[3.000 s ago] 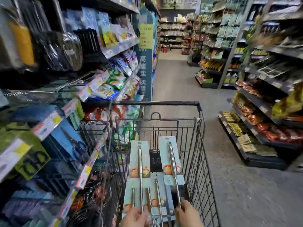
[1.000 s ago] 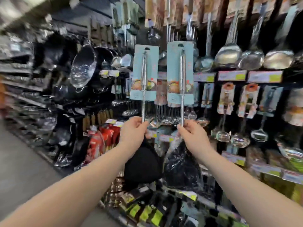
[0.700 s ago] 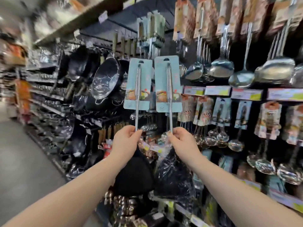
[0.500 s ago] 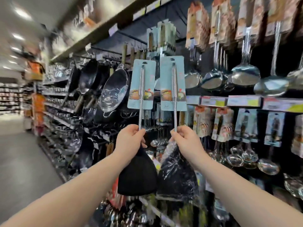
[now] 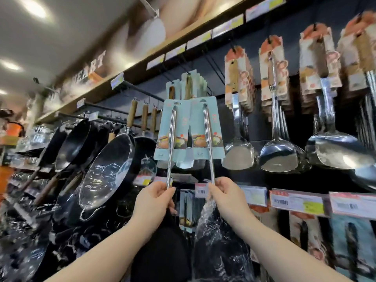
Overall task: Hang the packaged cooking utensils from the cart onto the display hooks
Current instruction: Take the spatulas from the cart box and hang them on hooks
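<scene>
Overhead, sign [image 5: 89,68] lettering reads "EART".

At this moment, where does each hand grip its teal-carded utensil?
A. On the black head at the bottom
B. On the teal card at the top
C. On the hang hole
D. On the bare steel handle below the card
D: the left hand and right hand each pinch the steel handle below the teal cards, above the black heads.
</scene>
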Demonstrator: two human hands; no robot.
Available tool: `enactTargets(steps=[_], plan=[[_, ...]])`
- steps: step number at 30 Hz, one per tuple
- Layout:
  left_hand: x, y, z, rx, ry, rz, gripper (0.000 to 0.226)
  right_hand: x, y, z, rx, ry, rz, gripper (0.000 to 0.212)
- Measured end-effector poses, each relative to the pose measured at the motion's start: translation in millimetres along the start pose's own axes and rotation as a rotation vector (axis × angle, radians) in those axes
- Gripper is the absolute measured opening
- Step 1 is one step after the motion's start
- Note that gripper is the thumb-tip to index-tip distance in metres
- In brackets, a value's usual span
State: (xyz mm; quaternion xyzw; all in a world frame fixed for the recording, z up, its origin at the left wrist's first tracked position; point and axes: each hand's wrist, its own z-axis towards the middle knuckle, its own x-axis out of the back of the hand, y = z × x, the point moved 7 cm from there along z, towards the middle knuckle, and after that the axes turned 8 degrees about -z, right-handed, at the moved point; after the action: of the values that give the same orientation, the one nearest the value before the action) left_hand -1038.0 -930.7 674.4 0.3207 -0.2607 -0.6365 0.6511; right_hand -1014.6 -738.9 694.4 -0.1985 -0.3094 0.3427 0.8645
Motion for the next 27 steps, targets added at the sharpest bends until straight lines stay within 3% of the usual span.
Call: enactTargets(steps=[9,14,27], plan=[[-17.4,-28.5,108.6,-0.065,-0.072,-0.089,0.014,5.6,-6.0,91.5,0.092,0.203,-0.159,0.023],[-25.0,-34.2,162.6,-0.083,-0.145,-0.264,0.019,5.6,-32.4,134.8,0.137,0.327,-0.257,0.027],[-42.0,-24.2,266.5,-0.244,-0.362,-0.328,0.018,-12.2,-67.1,217.5,0.113,0.586,-0.476,0.033]])
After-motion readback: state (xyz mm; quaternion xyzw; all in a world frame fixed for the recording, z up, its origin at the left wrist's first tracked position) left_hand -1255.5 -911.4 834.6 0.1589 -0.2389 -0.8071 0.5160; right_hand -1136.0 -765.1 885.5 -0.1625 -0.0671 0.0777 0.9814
